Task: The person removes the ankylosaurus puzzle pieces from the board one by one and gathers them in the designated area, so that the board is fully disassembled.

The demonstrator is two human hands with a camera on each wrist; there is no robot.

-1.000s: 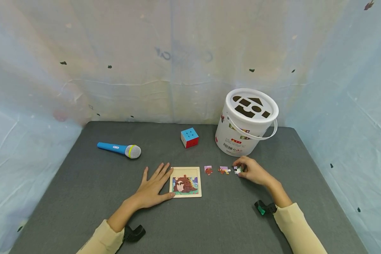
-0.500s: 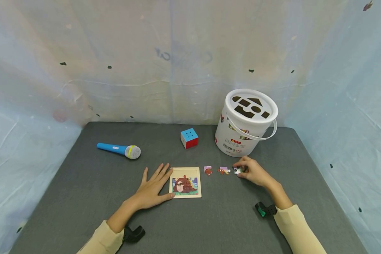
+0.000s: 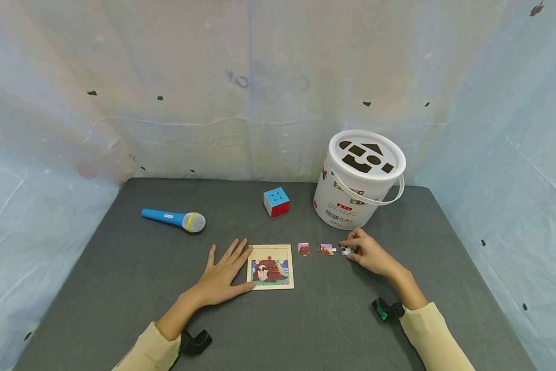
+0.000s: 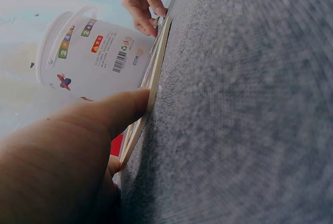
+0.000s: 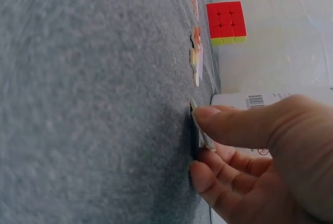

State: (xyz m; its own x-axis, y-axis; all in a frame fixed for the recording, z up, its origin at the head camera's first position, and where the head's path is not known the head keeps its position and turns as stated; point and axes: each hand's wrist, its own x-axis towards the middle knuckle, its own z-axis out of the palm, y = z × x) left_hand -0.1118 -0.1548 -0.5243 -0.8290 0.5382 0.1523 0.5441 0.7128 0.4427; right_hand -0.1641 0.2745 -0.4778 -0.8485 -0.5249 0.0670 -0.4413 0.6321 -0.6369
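Observation:
In the head view, my left hand (image 3: pixel 222 278) lies with fingers spread against the left side of a square wooden puzzle board (image 3: pixel 270 251). Its thumb touches the board's lower left corner. The picture inside, partly assembled, shows a brown animal under a bare wooden strip. To the right, my right hand (image 3: pixel 370 253) pinches a white and dark jigsaw piece (image 3: pixel 346 250) between thumb and fingers, low at the tabletop. The right wrist view shows the thumb (image 5: pixel 223 122) over this piece's edge. Two more jigsaw pieces, one reddish brown (image 3: pixel 303 249) and one purple and orange (image 3: pixel 326 249), lie between board and hand.
A white bucket (image 3: pixel 347 206) with shape cut-outs in its lid stands just behind my right hand. A blue-topped puzzle cube (image 3: pixel 276 201) sits behind the board. At the left lies a blue toy microphone (image 3: pixel 173 219). Plastic sheeting surrounds the grey table (image 3: pixel 278 330).
My right hand's fingers have shifted slightly around the jigsaw piece, which stays in about the same place. The left hand and the board have not moved.

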